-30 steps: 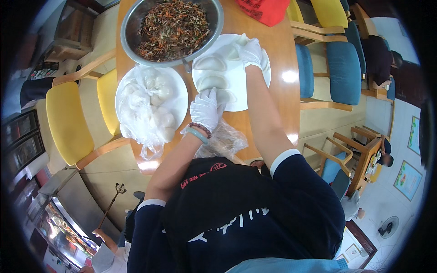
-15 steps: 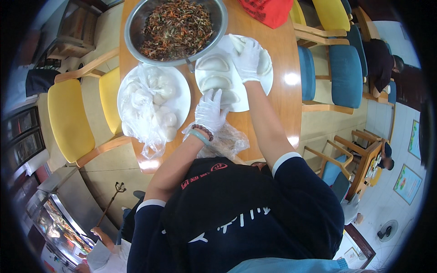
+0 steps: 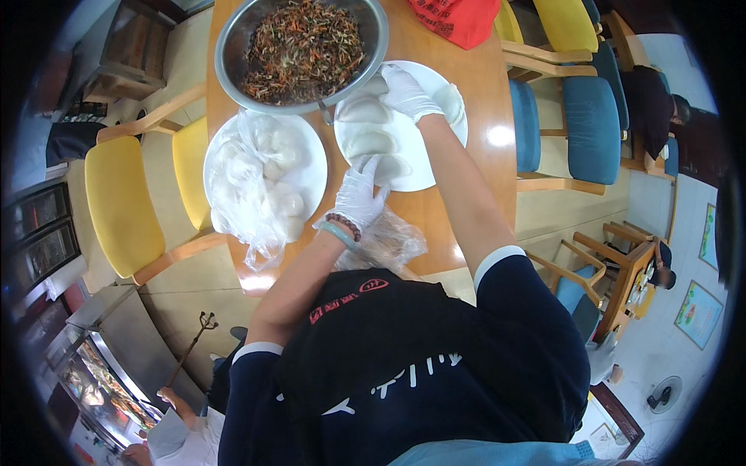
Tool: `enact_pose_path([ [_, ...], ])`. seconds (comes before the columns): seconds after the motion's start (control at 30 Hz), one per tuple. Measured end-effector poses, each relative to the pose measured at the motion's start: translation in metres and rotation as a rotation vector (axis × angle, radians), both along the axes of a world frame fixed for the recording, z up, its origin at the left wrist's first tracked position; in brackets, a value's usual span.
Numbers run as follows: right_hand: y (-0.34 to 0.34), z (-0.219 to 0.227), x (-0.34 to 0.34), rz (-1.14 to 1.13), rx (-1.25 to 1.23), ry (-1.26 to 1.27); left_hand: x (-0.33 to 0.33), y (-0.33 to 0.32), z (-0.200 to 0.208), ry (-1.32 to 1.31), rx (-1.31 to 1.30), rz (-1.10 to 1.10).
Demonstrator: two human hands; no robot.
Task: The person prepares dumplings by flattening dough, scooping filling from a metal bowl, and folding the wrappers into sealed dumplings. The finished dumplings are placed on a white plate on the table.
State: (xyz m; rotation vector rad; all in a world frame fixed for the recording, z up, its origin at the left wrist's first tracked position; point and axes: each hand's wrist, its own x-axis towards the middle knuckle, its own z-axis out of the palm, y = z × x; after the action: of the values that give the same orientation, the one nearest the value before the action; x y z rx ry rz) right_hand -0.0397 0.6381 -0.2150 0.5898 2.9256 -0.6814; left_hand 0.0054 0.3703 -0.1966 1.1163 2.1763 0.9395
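Note:
Several white half-moon dumplings lie on a round white plate (image 3: 423, 167). My right hand (image 3: 408, 93), in a clear plastic glove, has its fingers bent around the right end of a dumpling (image 3: 373, 86) at the plate's upper left; its fingertips are partly hidden. Another dumpling (image 3: 449, 105) lies by the plate's right rim. My left hand (image 3: 359, 190), also gloved, rests at the lower left rim, fingers stretched out beside the lowest dumpling (image 3: 393, 166). Above the plate stands a metal bowl (image 3: 224, 54) of shredded, mixed-colour filling (image 3: 303, 50).
Left of the dumplings, a second white plate (image 3: 317, 167) holds a clear plastic bag (image 3: 252, 194) with round white dough pieces. Crumpled plastic (image 3: 388, 241) lies at the table's near edge. A red bag (image 3: 458, 19) sits far right. Yellow chairs (image 3: 120, 206) and blue chairs (image 3: 589, 128) flank the table.
My right hand has moved left across the plate, and the dumpling under it has shifted left too, now near the upper dumpling of the left row. My left hand has barely moved.

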Motion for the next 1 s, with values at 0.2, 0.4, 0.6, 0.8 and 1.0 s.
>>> enact_pose_path([
  [0.2,-0.01,0.014,0.015,-0.083,-0.204,0.222,0.006,-0.003,-0.001,0.112,-0.009,-0.012],
  [0.4,0.001,0.028,0.1,-0.829,-0.006,0.366,0.007,-0.014,0.008,0.102,0.035,0.027],
  [0.6,0.0,0.003,0.119,-1.007,0.135,0.045,0.012,-0.021,0.014,0.016,0.063,0.013],
  [0.8,-0.015,-0.012,0.085,-1.173,0.186,0.134,0.006,-0.035,0.026,0.079,0.09,0.017],
  [1.0,-0.037,-0.004,0.086,-0.635,0.424,0.216,-0.002,-0.044,0.038,0.079,0.127,0.072],
])
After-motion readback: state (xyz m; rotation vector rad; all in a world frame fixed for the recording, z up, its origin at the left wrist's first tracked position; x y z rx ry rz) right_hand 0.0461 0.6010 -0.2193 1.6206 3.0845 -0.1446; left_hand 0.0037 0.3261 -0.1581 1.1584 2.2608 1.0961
